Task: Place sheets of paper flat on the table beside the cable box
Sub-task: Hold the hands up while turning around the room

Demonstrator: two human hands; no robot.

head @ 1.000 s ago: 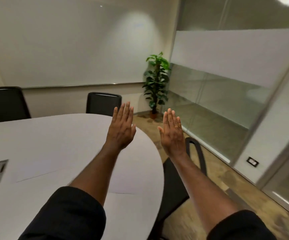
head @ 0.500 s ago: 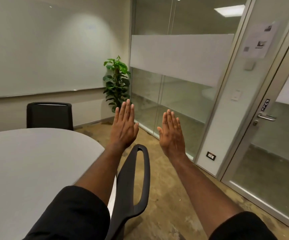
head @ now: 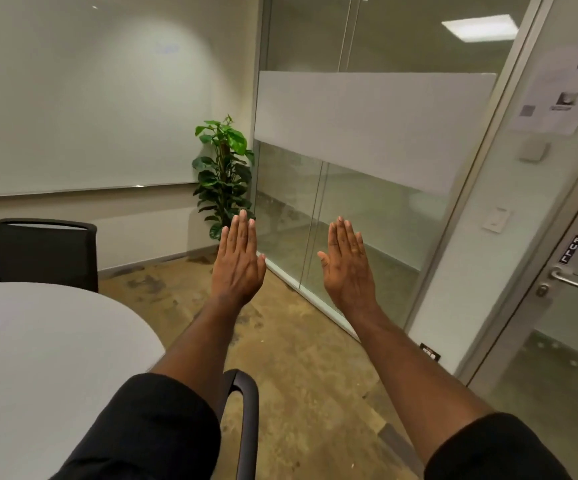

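both hands, left hand [head: 237, 263] and right hand [head: 348, 268], are spread flat and empty; no paper or cable box shows on the tabletop [head: 38, 341] to their left, so progress can't be judged.

Left hand [head: 237, 263] and right hand [head: 348, 268] raised flat, empty; table [head: 38, 341] at left.

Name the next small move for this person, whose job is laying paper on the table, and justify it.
Probably turn back left toward the table. Both the left hand and right hand are open, empty and raised over the floor, and no paper is in view.
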